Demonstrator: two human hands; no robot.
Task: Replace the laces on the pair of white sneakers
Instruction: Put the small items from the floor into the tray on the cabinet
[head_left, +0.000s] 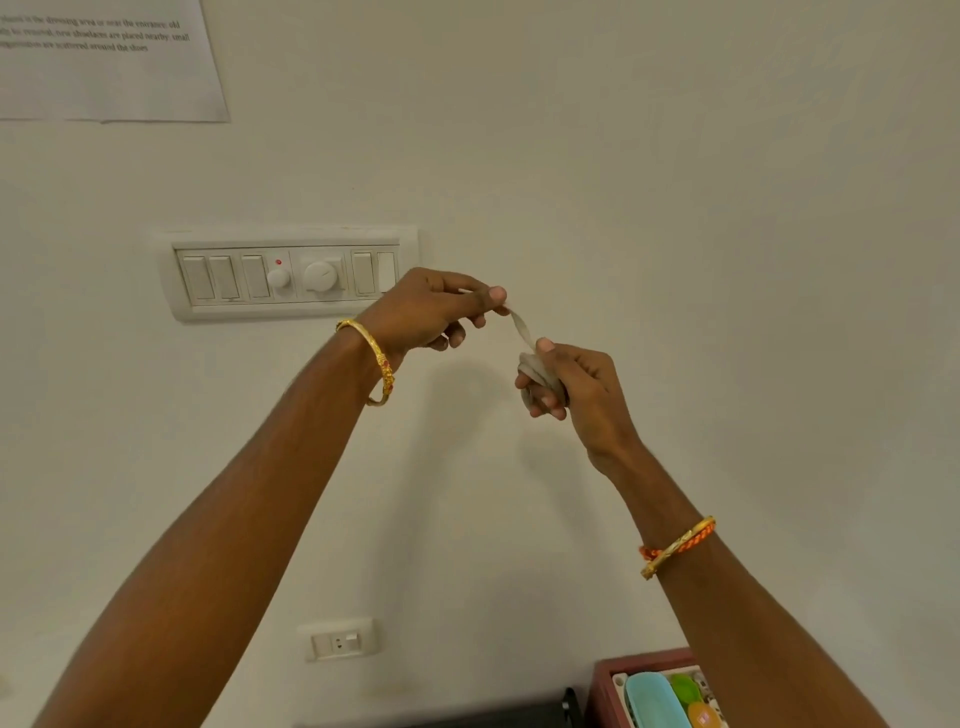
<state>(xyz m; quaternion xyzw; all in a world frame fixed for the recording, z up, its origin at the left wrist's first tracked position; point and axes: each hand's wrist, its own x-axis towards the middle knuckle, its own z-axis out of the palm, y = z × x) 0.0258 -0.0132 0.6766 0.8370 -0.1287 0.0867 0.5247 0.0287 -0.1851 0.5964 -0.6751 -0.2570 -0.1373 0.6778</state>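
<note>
Pinching a flat, soft white lace (521, 326), the left hand (426, 312) draws it from the coiled bundle (535, 375) the right hand (576, 387) grips.

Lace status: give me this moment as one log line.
left hand: pinches lace end | right hand: grips rolled lace | sneakers: not in view

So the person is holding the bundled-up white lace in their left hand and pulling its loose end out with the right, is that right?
Not quite: the hands are swapped. In the head view the right hand holds the bundled lace, and the left hand pinches its loose end and draws it out.
</note>
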